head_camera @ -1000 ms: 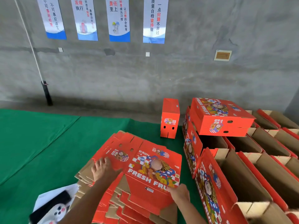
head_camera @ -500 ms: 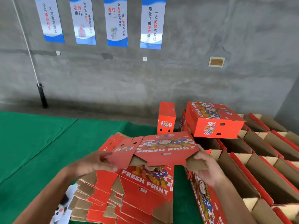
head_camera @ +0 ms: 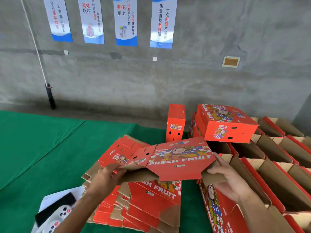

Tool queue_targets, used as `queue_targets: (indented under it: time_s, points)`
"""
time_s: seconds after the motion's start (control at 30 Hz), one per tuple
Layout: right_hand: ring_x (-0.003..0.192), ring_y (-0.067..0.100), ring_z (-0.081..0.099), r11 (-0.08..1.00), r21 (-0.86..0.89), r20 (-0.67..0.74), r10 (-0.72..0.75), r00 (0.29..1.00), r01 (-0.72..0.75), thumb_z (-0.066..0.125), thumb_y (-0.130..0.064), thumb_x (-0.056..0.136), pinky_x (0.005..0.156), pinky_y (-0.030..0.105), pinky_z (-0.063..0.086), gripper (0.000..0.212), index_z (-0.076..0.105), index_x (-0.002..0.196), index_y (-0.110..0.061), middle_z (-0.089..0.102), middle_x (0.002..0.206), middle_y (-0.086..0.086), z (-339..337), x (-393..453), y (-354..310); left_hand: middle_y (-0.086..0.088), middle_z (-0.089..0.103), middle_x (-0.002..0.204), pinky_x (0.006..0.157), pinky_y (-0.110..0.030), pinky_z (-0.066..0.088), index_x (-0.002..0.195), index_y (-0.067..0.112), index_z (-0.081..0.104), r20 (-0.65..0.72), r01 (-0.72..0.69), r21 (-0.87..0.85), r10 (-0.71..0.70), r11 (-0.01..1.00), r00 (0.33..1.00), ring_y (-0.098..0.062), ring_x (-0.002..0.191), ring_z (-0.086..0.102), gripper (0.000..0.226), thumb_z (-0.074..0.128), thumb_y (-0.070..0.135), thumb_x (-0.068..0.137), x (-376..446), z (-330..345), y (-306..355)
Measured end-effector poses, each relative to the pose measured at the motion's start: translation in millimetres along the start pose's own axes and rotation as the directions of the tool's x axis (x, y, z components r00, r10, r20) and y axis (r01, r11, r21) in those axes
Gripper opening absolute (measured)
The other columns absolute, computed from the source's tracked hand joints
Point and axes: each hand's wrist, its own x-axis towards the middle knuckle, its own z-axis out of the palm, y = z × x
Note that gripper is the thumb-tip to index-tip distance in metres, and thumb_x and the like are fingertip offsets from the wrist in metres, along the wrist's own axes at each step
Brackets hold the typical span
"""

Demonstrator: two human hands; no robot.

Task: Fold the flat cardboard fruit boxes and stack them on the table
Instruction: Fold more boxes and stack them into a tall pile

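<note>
Fingers of left hand (head_camera: 105, 178) and right hand (head_camera: 228, 179) curled round opposite brown flaps of a flat red "FRESH FRUIT" box blank (head_camera: 175, 161), held level above the pile of flat blanks (head_camera: 148, 204) on the green-covered table (head_camera: 50, 148). At right, open folded boxes (head_camera: 276, 172) in rows; closed folded box (head_camera: 225, 123) stacked on top.

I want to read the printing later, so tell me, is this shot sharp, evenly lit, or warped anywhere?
Head view: soft, even daylight, no glare; wall posters lean outward from wide-angle distortion; the held flat box reads "FRESH FRUIT" but its small label is blurred; left hand and right hand slightly soft.
</note>
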Motion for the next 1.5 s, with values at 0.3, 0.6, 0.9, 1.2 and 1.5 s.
queue_targets:
  time_s: [0.3,0.6,0.9,1.2,1.5]
  points:
    - [0.11,0.033,0.065,0.999,0.013,-0.12,-0.046,0.992,0.048,0.067,-0.007,0.077,0.086,0.044,0.049,0.054,0.068,0.129,-0.022,0.073,0.121,0.018,-2.1,-18.1,-22.7,0.004,0.07,0.06,0.05,-0.034,0.055,0.084,0.024,0.063,-0.274,0.032,-0.206,-0.089,0.978,0.958,-0.017,0.054,0.07,0.018,0.065,0.032,0.1,6.9,-24.0,25.4]
    - [0.102,0.03,0.074,0.988,-0.028,-0.43,-0.151,0.89,0.154,0.086,-0.036,0.08,0.095,0.05,0.055,0.042,0.073,0.116,-0.021,0.077,0.11,0.008,23.6,10.2,3.6,-0.001,0.06,0.072,0.065,-0.038,0.045,0.074,0.015,0.057,-0.595,-0.123,-0.524,-0.258,0.843,0.761,-0.017,0.065,0.052,0.027,0.062,0.031,0.095,33.8,-33.2,85.8]
    - [0.103,0.034,0.066,0.859,-0.056,-0.229,-0.507,0.831,0.509,0.063,-0.011,0.069,0.089,0.043,0.054,0.037,0.07,0.106,-0.009,0.072,0.104,0.015,43.7,56.2,-1.2,0.0,0.05,0.055,0.059,-0.039,0.04,0.063,0.013,0.047,-0.654,-0.001,-0.463,-0.341,0.886,0.675,-0.027,0.057,0.045,0.032,0.055,0.04,0.079,77.8,-49.3,101.5]
    - [0.123,0.032,0.064,0.916,-0.107,-0.168,-0.4,0.901,0.386,0.051,-0.003,0.085,0.105,0.05,0.045,0.03,0.067,0.11,-0.008,0.073,0.122,0.015,28.1,103.0,-4.4,0.0,0.046,0.153,0.117,-0.039,0.034,0.12,0.017,0.073,-0.573,-0.395,-0.241,0.198,0.886,0.795,-0.015,0.143,0.041,0.042,0.037,0.009,0.099,117.0,-44.6,88.6]
    - [0.114,0.036,0.063,0.988,-0.014,-0.273,-0.153,0.95,0.155,0.048,-0.01,0.101,0.097,0.041,0.05,0.02,0.065,0.109,-0.004,0.067,0.129,0.017,21.6,124.0,-22.5,0.029,0.015,0.165,0.115,-0.046,0.041,0.155,0.055,0.028,-0.067,-0.312,-0.372,0.31,0.875,0.949,0.002,0.149,0.029,0.082,0.043,0.089,0.082,117.3,-46.4,66.1]
